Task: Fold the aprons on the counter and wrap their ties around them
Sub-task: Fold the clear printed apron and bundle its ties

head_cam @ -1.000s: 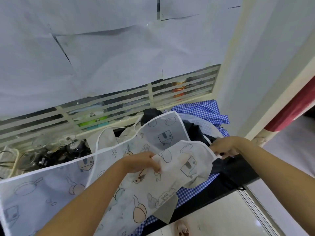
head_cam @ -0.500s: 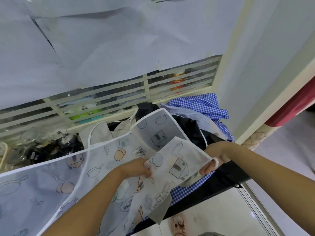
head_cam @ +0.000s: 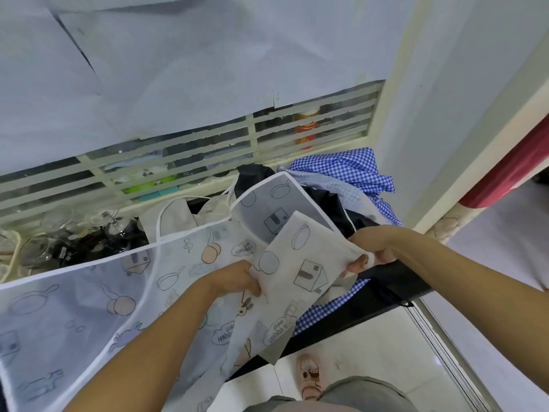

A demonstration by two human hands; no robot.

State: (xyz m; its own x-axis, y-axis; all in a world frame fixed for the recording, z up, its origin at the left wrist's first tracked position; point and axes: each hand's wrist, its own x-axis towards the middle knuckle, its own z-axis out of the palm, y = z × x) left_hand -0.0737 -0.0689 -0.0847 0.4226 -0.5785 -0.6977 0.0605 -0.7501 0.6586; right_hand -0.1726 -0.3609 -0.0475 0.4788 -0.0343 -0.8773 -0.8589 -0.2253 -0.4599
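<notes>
Fingers of left hand (head_cam: 237, 279) and right hand (head_cam: 370, 248) pinched opposite ends of a folded flap of printed apron (head_cam: 178, 263), stretched crosswise between them near the surface's (head_cam: 371, 307) right edge.

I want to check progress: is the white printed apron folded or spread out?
Mostly spread. The left hand and right hand hold only one turned-over corner; the rest of the apron lies open.

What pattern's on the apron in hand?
The apron is translucent white with cartoon pans, houses and clouds, white trim; head view.
</notes>
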